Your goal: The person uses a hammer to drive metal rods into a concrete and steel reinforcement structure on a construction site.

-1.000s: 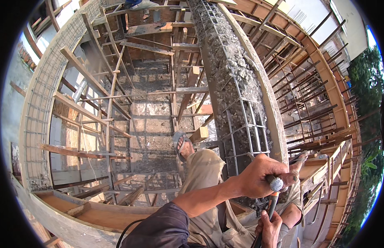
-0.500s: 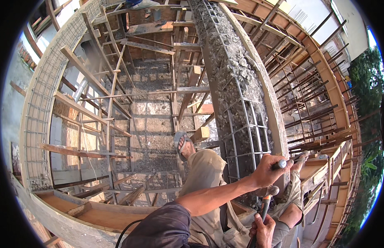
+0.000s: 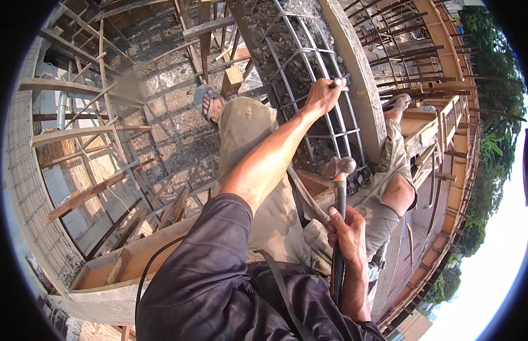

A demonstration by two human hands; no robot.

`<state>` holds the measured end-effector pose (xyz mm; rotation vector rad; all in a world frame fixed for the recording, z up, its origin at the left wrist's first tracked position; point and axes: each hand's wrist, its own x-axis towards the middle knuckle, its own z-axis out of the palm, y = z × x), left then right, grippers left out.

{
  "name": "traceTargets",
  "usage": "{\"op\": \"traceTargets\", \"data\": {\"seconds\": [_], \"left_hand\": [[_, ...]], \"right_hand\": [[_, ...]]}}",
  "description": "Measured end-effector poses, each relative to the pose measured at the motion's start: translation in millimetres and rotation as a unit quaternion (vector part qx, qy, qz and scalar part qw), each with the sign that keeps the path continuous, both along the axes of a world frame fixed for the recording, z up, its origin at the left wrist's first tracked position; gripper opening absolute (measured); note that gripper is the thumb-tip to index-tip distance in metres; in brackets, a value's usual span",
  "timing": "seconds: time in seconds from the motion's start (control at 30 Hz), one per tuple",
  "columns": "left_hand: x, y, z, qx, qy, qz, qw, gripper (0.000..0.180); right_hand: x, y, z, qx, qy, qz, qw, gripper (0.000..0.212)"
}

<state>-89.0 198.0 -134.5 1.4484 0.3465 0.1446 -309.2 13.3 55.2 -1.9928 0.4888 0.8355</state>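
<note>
My left hand (image 3: 322,98) is closed around a steel chisel (image 3: 335,83), of which only the round butt end shows. It is held over the rebar cage (image 3: 331,122) in the trough of a rough concrete beam. The chisel's lower end is hidden by my fist. Closer to my body, my right hand (image 3: 350,232) grips a hammer (image 3: 339,196) by its dark handle with an orange band. The hammer stands nearly upright, its rusty, rounded metal head (image 3: 342,166) apart from the chisel. Broken grey concrete (image 3: 264,51) lies among the bars.
My sandalled feet straddle the beam, the left foot (image 3: 211,105) on timber and the right foot (image 3: 397,105) beyond the side board (image 3: 360,85). Wooden props and braces (image 3: 82,136) cross a deep drop at left. More formwork (image 3: 446,113) curves along the right.
My view has swung, so the beam sits higher. My left hand has moved the chisel from the side board to over the rebar. The hammer now shows more fully and stands more upright.
</note>
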Motion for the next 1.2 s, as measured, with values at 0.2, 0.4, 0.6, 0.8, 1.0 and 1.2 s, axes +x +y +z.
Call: {"op": "traceTargets", "data": {"seconds": [0.2,0.4,0.6,0.8,1.0,1.2], "left_hand": [[12.9,1.1,7.6,-0.054,-0.085,0.147,0.984,0.068],[8.3,13.1,1.0,-0.103,-0.18,0.228,0.951,0.06],[5.0,4.6,9.1,-0.109,-0.217,0.229,0.943,0.057],[-2.2,-9.5,-1.2,-0.085,-0.172,0.196,0.962,0.055],[-1.5,5.1,-10.7,-0.06,-0.145,0.129,0.979,0.056],[10.1,6.9,-28.2,-0.05,-0.187,0.123,0.973,0.056]], "right_hand": [[2.6,-2.8,2.2,-0.005,-0.015,0.004,1.0,0.027],[4.8,0.3,1.5,-0.01,-0.022,0.008,1.0,0.027],[9.3,1.2,2.4,-0.009,-0.06,0.042,0.997,0.041],[49.5,30.3,44.8,0.004,-0.26,0.1,0.96,0.038],[98.3,90.9,61.4,0.065,-0.426,0.082,0.899,0.023],[135.3,98.2,10.4,-0.189,-0.203,0.241,0.93,0.044]]}}
